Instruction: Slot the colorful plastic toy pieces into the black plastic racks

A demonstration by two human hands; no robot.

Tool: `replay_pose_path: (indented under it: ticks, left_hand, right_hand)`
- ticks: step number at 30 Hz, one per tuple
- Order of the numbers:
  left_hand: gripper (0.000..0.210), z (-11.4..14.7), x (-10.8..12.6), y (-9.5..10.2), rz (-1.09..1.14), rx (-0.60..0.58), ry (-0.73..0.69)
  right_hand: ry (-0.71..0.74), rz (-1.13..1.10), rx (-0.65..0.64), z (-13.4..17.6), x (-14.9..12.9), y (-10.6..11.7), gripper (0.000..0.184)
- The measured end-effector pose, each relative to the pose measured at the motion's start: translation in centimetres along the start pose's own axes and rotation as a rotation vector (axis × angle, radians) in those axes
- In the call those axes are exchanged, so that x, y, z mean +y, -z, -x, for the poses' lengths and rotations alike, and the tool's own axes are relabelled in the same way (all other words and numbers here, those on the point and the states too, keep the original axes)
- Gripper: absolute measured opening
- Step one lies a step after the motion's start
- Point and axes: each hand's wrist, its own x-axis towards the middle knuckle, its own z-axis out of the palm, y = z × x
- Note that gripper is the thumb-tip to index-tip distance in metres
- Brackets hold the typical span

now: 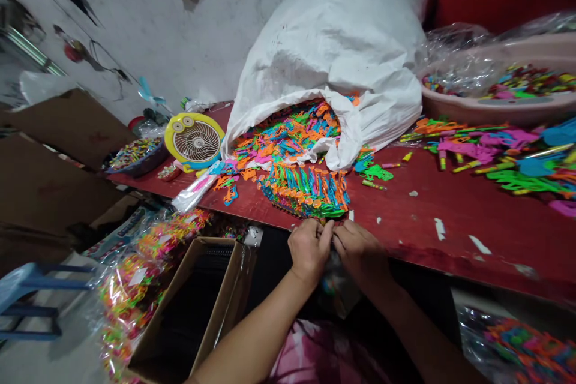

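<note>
My left hand and my right hand meet at the front edge of the red table, fingers closed and thumbs close together. Between them they pinch the top of what looks like a clear plastic bag, which hangs below the edge with some blurred coloured pieces showing in it. A small yellow bit shows at the fingertips, too small to name. Just beyond my hands, small plastic toy pieces in orange, green and blue lie in a tidy row.
Behind the row, a big white sack spills similar pieces. A yellow fan stands left of it. At right are a pink basin and loose toys. Below left, an open cardboard box stands beside bagged toys and a blue stool.
</note>
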Motion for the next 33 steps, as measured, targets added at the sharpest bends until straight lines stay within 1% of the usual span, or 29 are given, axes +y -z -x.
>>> replay_pose_path:
  ticks: [2,4,9,12,15,19,22,24,26,28,29,31,33]
  left_hand:
    - [0.036,0.0,-0.2,0.1,0.051,0.021,0.033]
    - [0.034,0.0,-0.2,0.1,0.033,0.013,0.012]
    - [0.026,0.0,0.3,0.0,-0.165,-0.014,-0.067]
    - [0.026,0.0,0.5,-0.2,-0.219,-0.04,-0.087]
    - [0.024,-0.1,0.6,-0.4,-0.211,-0.07,-0.059]
    - [0.024,-0.4,0.7,-0.3,-0.198,-0.134,-0.009]
    - [0.024,-0.3,0.4,0.2,-0.126,-0.187,0.022]
    - [0.025,0.1,-0.3,0.6,-0.005,-0.214,0.038]
    - [0.018,0.7,-1.1,0.8,0.143,-0.207,0.058]
    - [0.011,1.2,-1.8,0.9,0.256,-0.178,0.066]
    - [0.012,1.3,-2.0,0.9,0.288,-0.167,0.063]
    - [0.015,1.3,-2.2,0.9,0.308,-0.164,0.052]
    - [0.014,0.8,-2.0,1.0,0.291,-0.18,0.066]
  right_hand:
    - [-0.001,-0.002,0.008,0.0,0.0,0.0,0.027]
    - [0.004,-0.003,0.006,0.0,0.0,0.0,0.027]
    - [0.0,0.007,-0.031,0.1,-0.1,0.3,0.028]
    - [0.002,-0.002,-0.055,0.1,0.0,0.5,0.028]
    - [0.005,0.006,-0.064,-0.2,-0.1,0.6,0.028]
    - [-0.003,0.089,-0.033,-0.4,-0.9,1.0,0.03]
    - [-0.012,0.065,-0.034,0.1,-1.0,1.6,0.023]
    - [-0.032,-0.02,-0.068,1.1,-0.1,2.7,0.026]
    - [-0.097,-0.113,-0.101,2.4,1.8,4.4,0.029]
    - [-0.192,-0.178,-0.073,3.8,4.3,6.9,0.028]
    - [-0.233,-0.203,-0.044,4.4,5.8,8.3,0.027]
    - [-0.321,-0.176,-0.009,5.5,8.5,10.9,0.025]
    - [-0.422,-0.101,-0.001,6.2,10.6,13.0,0.025]
